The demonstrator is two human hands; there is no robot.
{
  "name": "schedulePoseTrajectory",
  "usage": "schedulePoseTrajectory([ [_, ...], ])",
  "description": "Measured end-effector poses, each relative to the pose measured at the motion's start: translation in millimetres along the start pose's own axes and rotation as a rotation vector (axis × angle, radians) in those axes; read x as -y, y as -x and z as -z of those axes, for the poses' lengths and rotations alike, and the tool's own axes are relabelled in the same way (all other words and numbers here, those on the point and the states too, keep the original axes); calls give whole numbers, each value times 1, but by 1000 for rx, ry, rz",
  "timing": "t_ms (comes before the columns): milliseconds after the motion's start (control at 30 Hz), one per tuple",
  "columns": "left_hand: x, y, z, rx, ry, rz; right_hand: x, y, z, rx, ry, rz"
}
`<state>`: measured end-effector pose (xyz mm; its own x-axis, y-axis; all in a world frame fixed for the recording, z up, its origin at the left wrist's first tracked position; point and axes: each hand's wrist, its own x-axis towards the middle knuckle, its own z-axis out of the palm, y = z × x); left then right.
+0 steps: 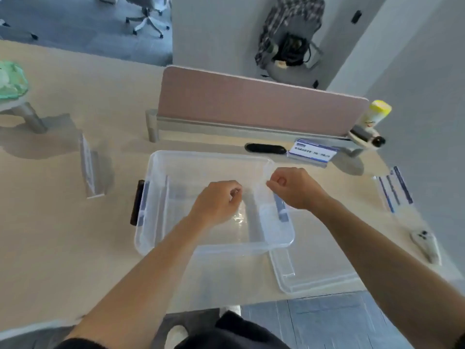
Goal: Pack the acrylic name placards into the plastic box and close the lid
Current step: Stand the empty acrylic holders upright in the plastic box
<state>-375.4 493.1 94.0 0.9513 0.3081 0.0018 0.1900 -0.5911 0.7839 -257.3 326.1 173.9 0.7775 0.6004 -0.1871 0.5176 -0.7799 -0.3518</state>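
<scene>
The clear plastic box (156,197) stands open in the middle of the table. Both hands hover over its right half. My left hand (219,201) and my right hand (294,188) each pinch an upper corner of a clear acrylic placard (253,215), which hangs down inside the box. The box's clear lid (314,278) lies flat on the table at the box's near right corner. Another clear placard (90,170) stands on the table to the left. A placard with a blue-and-white card (312,151) sits behind the box, and one more labelled placard (393,190) is at the far right.
A pink desk divider (261,104) runs behind the box. A black oblong object (265,148) lies by it, and a yellow-capped bottle (376,114) stands at its right end. A small white device (425,244) lies near the right table edge. A green-topped stand (12,81) is far left.
</scene>
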Motion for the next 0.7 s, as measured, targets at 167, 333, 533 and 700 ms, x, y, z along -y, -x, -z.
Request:
schedulePoseTrajectory([
  [167, -63, -23, -48, 207, -68, -117, -82, 65, 35, -162, -1, -161],
  [333, -126, -44, -111, 357, -125, -198, -176, 122, 64, -246, -11, -325],
  [533, -215, -74, -223, 362, -182, -261, -306, 174, 99, -303, -107, -403],
  [700, -283, -92, -301, 380, -187, -264, -397, 186, 129, -377, -222, -400],
])
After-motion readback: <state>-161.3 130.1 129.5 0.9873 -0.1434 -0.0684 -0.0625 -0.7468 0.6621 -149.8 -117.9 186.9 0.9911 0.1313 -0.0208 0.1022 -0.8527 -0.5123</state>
